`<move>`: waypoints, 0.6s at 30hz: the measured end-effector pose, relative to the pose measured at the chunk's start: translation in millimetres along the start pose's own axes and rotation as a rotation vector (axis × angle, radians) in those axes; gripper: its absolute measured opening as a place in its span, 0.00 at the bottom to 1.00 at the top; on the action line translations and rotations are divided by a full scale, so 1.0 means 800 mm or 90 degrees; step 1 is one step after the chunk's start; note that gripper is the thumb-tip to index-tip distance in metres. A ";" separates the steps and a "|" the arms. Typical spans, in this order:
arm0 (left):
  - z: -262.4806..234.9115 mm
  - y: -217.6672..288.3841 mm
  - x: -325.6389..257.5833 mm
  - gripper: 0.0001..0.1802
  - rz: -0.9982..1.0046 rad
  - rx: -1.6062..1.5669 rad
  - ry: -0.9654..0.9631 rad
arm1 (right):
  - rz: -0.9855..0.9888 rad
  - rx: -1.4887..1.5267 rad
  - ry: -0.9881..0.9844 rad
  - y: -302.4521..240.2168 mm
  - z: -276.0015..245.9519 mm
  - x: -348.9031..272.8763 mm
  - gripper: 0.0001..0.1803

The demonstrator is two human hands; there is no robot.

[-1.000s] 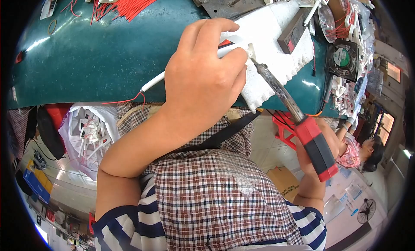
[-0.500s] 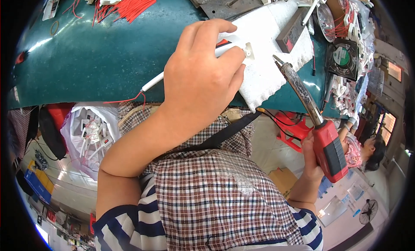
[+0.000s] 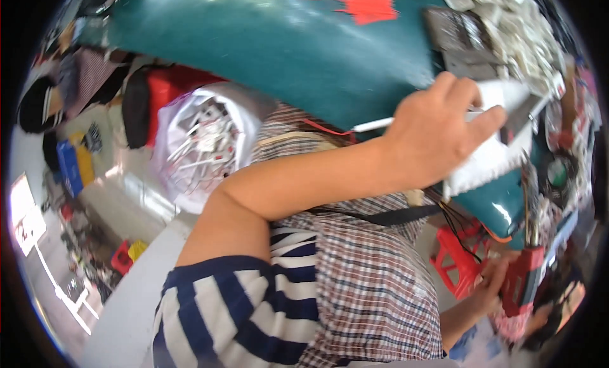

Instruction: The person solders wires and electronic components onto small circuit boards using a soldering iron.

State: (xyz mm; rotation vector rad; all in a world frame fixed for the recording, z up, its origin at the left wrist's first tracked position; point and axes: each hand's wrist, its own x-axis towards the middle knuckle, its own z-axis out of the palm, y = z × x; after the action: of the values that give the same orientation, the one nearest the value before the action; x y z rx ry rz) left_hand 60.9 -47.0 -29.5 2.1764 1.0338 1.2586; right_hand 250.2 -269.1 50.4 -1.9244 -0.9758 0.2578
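My left hand point(image 3: 438, 133) reaches over the white pad point(image 3: 488, 162) with its fingers curled round a white plastic piece, most of which the hand hides. From under that hand a slim white tube point(image 3: 373, 125) sticks out to the left. A thin red wire point(image 3: 327, 128) trails from the tube's end near the table's front edge. Lower right, my right hand point(image 3: 493, 280) grips the red and black handle of a soldering iron point(image 3: 523, 280), its metal shaft pointing up and away. The iron stands apart from the left hand. Motion blurs both hands somewhat.
A dark block point(image 3: 520, 122) lies on the pad's right side. Red cut wires point(image 3: 368, 7) and heaped white parts point(image 3: 517, 35) lie on the green table point(image 3: 285, 57). Left of my lap hangs a bag point(image 3: 166, 146) of white pieces. A red stool point(image 3: 447, 263) and another person point(image 3: 510, 323) are at right.
The whole view has swung left, so the table, the pad and both hands appear farther right. My left hand still holds the white piece, my right hand the soldering iron.
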 end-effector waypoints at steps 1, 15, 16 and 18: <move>-0.014 -0.003 0.004 0.24 -0.016 -0.055 0.025 | 0.016 0.009 -0.011 0.008 -0.005 0.003 0.15; -0.322 -0.127 -0.159 0.24 -0.518 0.260 -0.167 | -0.101 0.206 -0.328 0.037 -0.022 0.042 0.13; -0.322 -0.128 -0.180 0.27 -0.643 0.195 -0.208 | -0.138 0.162 -0.301 0.044 -0.024 0.040 0.14; -0.317 -0.142 -0.228 0.33 -0.727 0.330 -0.352 | -0.179 0.121 -0.272 0.042 -0.021 0.034 0.15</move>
State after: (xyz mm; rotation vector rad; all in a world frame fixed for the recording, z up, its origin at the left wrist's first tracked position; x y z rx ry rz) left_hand -260.2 -117.7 -78.4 1.5219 1.9973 -0.1295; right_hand 294.7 -268.6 38.2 -1.5654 -1.4331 0.5904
